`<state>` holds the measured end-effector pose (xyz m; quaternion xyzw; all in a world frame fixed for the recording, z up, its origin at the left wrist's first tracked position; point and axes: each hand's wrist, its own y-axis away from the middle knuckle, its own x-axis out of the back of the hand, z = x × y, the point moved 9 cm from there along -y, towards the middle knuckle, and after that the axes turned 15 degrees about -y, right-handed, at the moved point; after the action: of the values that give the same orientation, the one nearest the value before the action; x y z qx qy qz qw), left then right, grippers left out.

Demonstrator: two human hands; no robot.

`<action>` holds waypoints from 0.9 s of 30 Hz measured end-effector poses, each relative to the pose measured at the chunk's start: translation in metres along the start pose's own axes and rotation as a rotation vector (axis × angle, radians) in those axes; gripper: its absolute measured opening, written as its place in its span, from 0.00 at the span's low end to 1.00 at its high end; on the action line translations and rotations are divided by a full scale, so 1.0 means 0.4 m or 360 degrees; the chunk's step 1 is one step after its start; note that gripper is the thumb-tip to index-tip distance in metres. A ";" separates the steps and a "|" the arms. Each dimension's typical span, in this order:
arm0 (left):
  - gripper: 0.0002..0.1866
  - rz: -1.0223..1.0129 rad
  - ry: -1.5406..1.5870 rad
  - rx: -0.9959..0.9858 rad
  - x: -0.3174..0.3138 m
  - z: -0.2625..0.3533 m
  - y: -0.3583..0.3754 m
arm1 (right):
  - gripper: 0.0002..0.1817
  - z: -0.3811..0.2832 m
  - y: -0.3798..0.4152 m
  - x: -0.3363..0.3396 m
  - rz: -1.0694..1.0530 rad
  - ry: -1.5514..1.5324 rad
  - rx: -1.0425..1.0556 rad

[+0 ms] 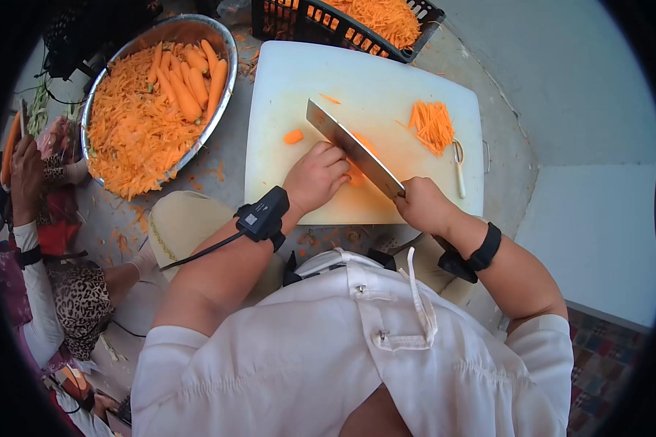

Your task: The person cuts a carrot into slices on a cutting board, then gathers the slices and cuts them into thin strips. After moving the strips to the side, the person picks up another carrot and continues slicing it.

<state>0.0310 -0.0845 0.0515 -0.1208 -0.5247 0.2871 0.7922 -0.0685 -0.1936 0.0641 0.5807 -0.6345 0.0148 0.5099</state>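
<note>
My right hand (424,205) is closed round the handle of a cleaver (348,143), whose wide blade slants up and to the left over the white cutting board (284,80). Curled fingers of my left hand (315,177) press against a carrot (356,175) beside the blade; the blade and fingers hide much of it. A short carrot end (293,136) lies left of the blade. To the right is a heap of carrot strips (432,127), with a peeler (459,169) lying next to it near the board's edge.
A metal bowl (231,69) at the left holds peelings and whole peeled carrots (189,86). Behind the board stands a black crate (277,20) of shredded carrot. At far left, a co-worker's hand (27,171) holds a carrot. A pale wall (598,218) rises at right.
</note>
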 end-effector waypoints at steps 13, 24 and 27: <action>0.09 0.0000 0.0027 0.0010 -0.007 -0.006 0.000 | 0.13 -0.004 -0.063 -0.017 0.0277 -0.0342 -0.0027; 0.09 0.0002 0.0013 -0.0025 -0.007 0.001 0.003 | 0.14 -0.005 -0.018 -0.019 0.0014 0.0014 -0.0064; 0.09 0.0003 0.0019 -0.0025 -0.006 0.004 0.004 | 0.13 -0.009 -0.046 -0.033 -0.0004 0.0052 -0.0059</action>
<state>0.0282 -0.0849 0.0494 -0.1293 -0.5221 0.2830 0.7941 -0.0552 -0.1878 0.0464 0.5717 -0.6255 0.0118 0.5309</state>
